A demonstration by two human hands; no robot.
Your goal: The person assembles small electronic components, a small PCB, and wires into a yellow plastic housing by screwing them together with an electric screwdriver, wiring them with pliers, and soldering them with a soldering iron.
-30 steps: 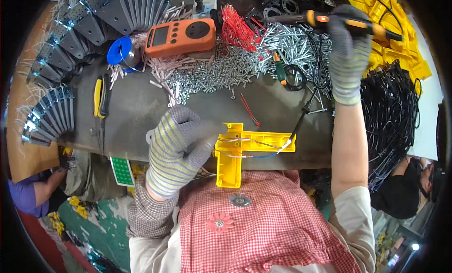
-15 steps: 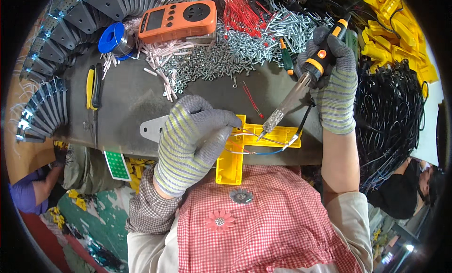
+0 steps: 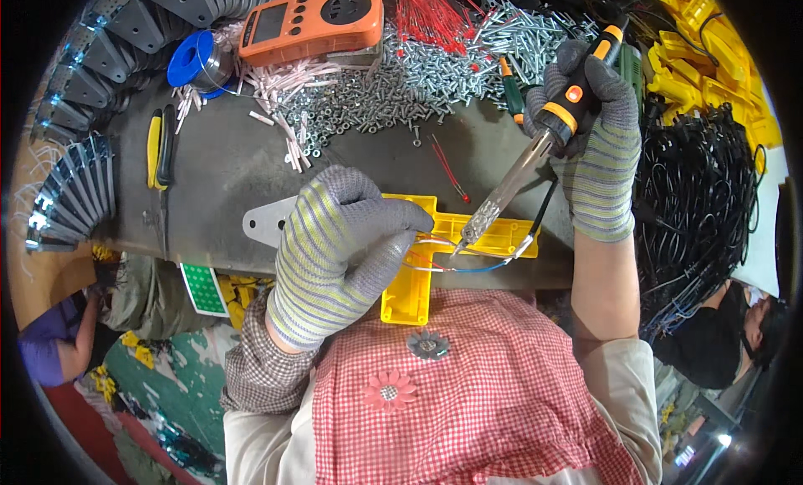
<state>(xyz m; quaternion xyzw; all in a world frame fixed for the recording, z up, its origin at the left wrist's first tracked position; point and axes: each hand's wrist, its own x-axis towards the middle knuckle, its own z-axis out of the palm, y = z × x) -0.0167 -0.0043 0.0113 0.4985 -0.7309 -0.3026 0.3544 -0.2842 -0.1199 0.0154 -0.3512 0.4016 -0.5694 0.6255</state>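
Note:
A yellow T-shaped plastic housing (image 3: 408,297) lies open side up at the table's front edge. Thin wires (image 3: 493,267), white, red and blue, run across it, along with a black cable (image 3: 545,205) at its right end. My left hand (image 3: 339,246), in a grey striped glove, pinches the wires over the housing; its fingertips hide the exact grip. In my gloved right hand (image 3: 598,150) is a soldering iron (image 3: 529,163) with a black and orange handle, slanting down to the left. Its tip is at the wires, just right of my left fingertips; contact is hard to tell.
Behind lie piled screws (image 3: 360,100), an orange multimeter (image 3: 314,25), a solder spool (image 3: 201,62) and red LEDs (image 3: 431,20). Pliers (image 3: 161,163) and a metal plate (image 3: 266,223) are left. Black cables (image 3: 694,192) and yellow housings (image 3: 719,75) crowd the right. Other people sit at both sides.
The soldering iron's tip has moved slightly down and left along the wires. My left hand keeps its pinch in nearly the same place.

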